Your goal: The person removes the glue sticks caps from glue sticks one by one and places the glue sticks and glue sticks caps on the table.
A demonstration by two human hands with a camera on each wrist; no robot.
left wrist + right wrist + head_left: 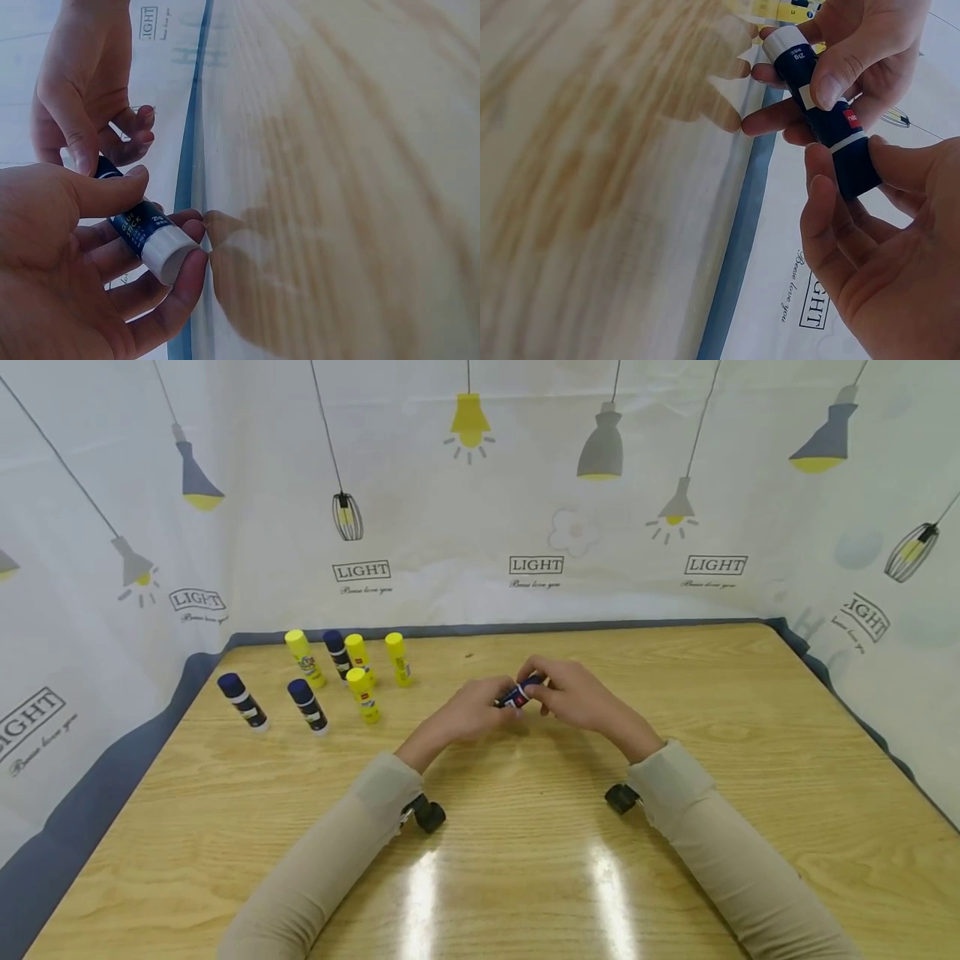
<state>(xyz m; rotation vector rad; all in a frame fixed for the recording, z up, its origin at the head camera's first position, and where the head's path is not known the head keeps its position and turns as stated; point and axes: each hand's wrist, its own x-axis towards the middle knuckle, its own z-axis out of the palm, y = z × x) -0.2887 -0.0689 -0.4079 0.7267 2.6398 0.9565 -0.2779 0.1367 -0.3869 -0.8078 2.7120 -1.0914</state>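
Blue glue stick (516,697), held in two hands above a wooden table (517,877).
Left hand (478,708) grips the barrel (795,69); right hand (576,693) pinches the blue cap (856,168). Table: pale grain, glossy, two bright reflections (420,902); four yellow glue sticks (363,696) and three dark blue glue sticks (308,706) upright, far left. Surround: white cloth (450,597), printed hanging lamps (470,422), blue border (97,810).

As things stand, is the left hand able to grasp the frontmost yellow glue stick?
Probably not yet: the left hand is occupied, gripping a dark blue glue stick. Otherwise the way over bare table to the frontmost yellow glue stick looks free.
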